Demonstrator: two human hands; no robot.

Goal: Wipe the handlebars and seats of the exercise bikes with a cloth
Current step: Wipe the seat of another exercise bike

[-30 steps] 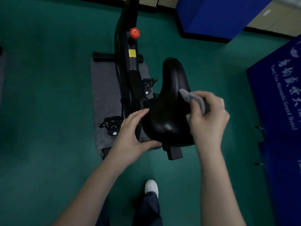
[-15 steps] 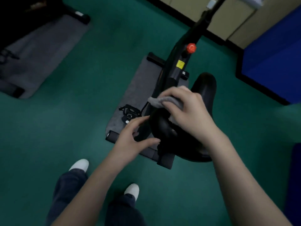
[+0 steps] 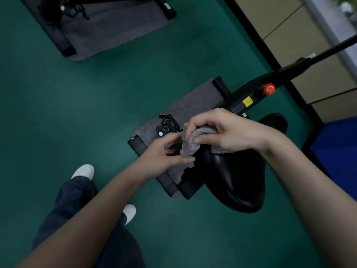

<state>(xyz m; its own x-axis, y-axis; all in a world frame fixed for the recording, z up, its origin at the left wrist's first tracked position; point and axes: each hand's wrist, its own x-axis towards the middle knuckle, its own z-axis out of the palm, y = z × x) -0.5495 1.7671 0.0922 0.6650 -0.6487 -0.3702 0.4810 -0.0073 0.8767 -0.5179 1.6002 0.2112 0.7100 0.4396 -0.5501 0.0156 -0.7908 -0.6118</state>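
A black exercise-bike seat (image 3: 233, 180) fills the lower right of the head view, on a bike with a black frame (image 3: 249, 93) and a red knob (image 3: 269, 88). Above the seat's left side, my right hand (image 3: 226, 130) grips a bunched grey cloth (image 3: 190, 145). My left hand (image 3: 164, 153) reaches in from the left and pinches the cloth's lower edge with thumb and fingers. The handlebars are out of view.
The bike stands on a grey mat (image 3: 185, 113) over green floor (image 3: 77, 113). A second bike's base on another grey mat (image 3: 108, 29) lies at the top left. A beige wall (image 3: 301, 55) and a blue panel (image 3: 340, 147) close the right side. My white shoes (image 3: 84, 171) stand at lower left.
The view swung left. My right hand carried the cloth across to the seat's left side. My left hand left the seat edge and took hold of the cloth.
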